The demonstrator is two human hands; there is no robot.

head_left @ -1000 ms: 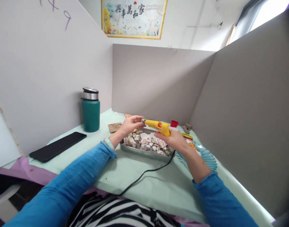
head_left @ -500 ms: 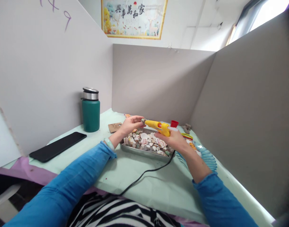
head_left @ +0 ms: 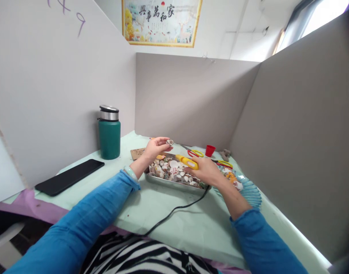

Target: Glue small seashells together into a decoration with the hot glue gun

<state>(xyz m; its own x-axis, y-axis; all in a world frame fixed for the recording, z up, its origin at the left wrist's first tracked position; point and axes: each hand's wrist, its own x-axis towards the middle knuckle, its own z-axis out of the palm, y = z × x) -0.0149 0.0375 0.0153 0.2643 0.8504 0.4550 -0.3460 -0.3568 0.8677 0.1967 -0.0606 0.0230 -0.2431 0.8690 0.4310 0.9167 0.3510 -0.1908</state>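
Note:
Between the fingertips of my left hand (head_left: 158,146) is a small shell (head_left: 170,142), its round opening showing. My right hand (head_left: 207,170) is wrapped round a yellow glue gun (head_left: 187,161), whose nozzle points left over the tray. The gun and the shell are apart. Below both hands lies a metal tray (head_left: 174,185) holding many mixed seashells (head_left: 174,171). From the gun's handle a black cord (head_left: 178,207) runs down across the table to my lap.
A green bottle (head_left: 109,139) and a black phone (head_left: 70,177) are on the left. Behind the tray lie scissors (head_left: 195,153) and a red cup (head_left: 210,150). More scissors (head_left: 225,164) and a blue shell-shaped dish (head_left: 250,190) are at right. Grey panels (head_left: 191,95) enclose the table.
The glue gun has drawn away from the shell, down and to the right, and tilted. My left hand has moved slightly up and left, turning the shell so its opening shows.

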